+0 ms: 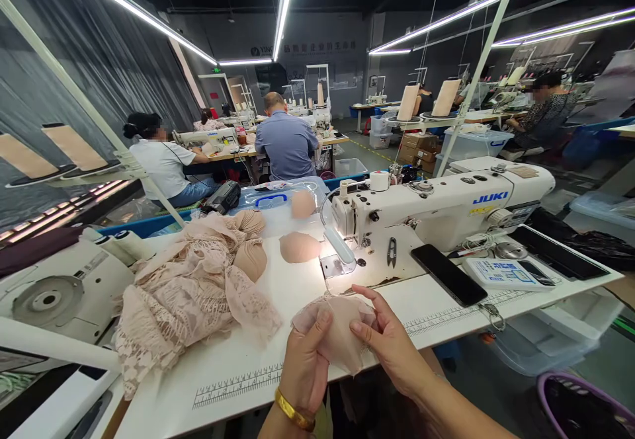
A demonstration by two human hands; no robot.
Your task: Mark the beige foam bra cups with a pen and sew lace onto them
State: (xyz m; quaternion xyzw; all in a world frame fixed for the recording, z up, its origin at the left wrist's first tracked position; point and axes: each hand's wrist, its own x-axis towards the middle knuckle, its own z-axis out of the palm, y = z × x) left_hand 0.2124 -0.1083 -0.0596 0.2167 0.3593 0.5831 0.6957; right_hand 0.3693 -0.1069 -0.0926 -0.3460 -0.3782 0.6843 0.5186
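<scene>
Between my two hands is a beige bra cup [342, 330] with thin fabric at its edges, held over the table's front edge. My left hand [308, 359], with a gold bracelet at the wrist, grips the cup's left side, thumb on top. On the other side, my right hand [389, 336] pinches the cup between thumb and fingers, the index finger raised. Just beyond them stands the sewing machine [397, 214], its lamp lighting the needle area. Another beige cup [299, 247] lies left of the needle. A heap of beige lace pieces [183, 280] covers the table's left part.
Thread snips [391, 252] rest on the machine bed, beside a black phone [449, 274]. A white-and-blue box [506, 274] sits further right. Behind the table is a clear plastic bin lid [268, 217] with a cup on it. Several people sit at other machines.
</scene>
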